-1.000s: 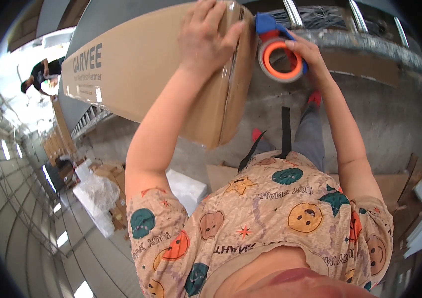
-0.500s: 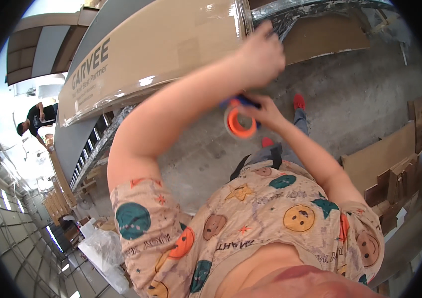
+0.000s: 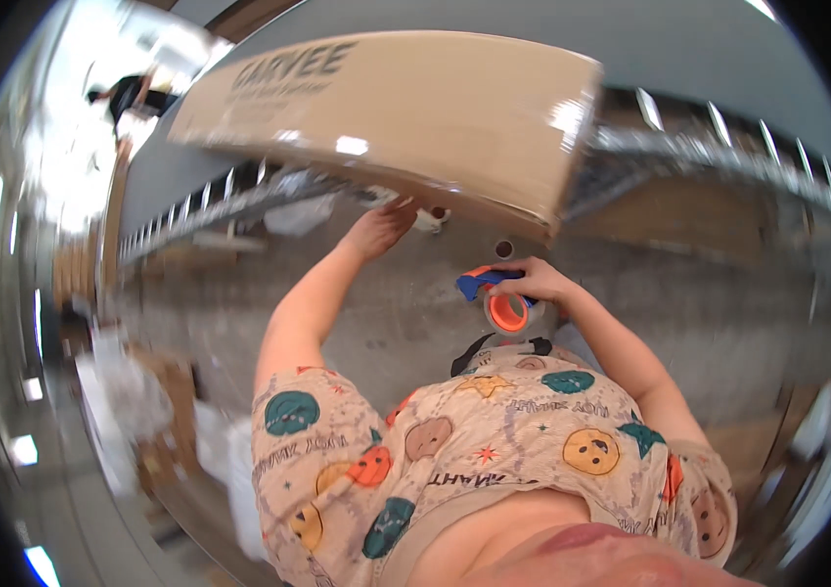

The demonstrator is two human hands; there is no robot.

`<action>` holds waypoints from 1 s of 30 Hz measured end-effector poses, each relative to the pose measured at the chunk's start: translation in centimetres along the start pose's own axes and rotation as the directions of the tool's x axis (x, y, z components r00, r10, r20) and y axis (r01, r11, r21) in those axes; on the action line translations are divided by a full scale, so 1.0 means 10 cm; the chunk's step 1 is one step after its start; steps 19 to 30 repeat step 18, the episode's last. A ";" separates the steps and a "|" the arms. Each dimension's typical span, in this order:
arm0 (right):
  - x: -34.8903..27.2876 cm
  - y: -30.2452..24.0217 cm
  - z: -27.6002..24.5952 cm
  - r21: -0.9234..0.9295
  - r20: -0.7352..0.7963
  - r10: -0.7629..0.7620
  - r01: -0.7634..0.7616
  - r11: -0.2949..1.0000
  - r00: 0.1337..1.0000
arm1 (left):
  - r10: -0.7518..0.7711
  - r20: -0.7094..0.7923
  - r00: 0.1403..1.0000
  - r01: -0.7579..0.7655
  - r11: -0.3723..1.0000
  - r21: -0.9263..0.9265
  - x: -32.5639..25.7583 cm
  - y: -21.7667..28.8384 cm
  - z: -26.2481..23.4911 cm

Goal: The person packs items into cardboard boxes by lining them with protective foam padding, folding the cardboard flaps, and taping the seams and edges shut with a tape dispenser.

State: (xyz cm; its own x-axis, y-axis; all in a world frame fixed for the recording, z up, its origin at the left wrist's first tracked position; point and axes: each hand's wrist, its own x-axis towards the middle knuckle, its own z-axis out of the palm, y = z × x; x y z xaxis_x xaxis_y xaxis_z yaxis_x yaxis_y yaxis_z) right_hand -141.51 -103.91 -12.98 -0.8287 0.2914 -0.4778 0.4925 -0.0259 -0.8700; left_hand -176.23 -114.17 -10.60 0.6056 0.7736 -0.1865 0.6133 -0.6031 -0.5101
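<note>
A long brown cardboard carton (image 3: 435, 117), shiny with clear tape along its near edge and right end, lies across a roller conveyor (image 3: 718, 157). My left hand (image 3: 386, 227) reaches up to the carton's near lower edge, fingers stretched out and fingertips at or just under it. Whether they press on the carton is hard to tell. In my right hand (image 3: 538, 281) is a blue and orange tape dispenser (image 3: 479, 282) with a roll of tape (image 3: 508, 311) on an orange core. It hangs in front of my body, below the carton's right part and apart from it.
Beyond the carton runs a wide grey surface (image 3: 709, 59). Another person (image 3: 127, 96) in dark clothes stands at the far left. Plastic wrapping (image 3: 127, 396) and cardboard lie at the left, with more cardboard (image 3: 689, 220) under the conveyor.
My left hand has come away from the carton's right end, moving left and down to its near edge. My view has turned. The tape dispenser remains in my right hand.
</note>
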 end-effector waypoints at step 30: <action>2.47 -3.31 1.69 0.720 0.085 -0.474 0.275 0.637 0.876 | -0.302 0.934 0.191 0.711 -0.614 -0.344 -3.03 2.76 1.00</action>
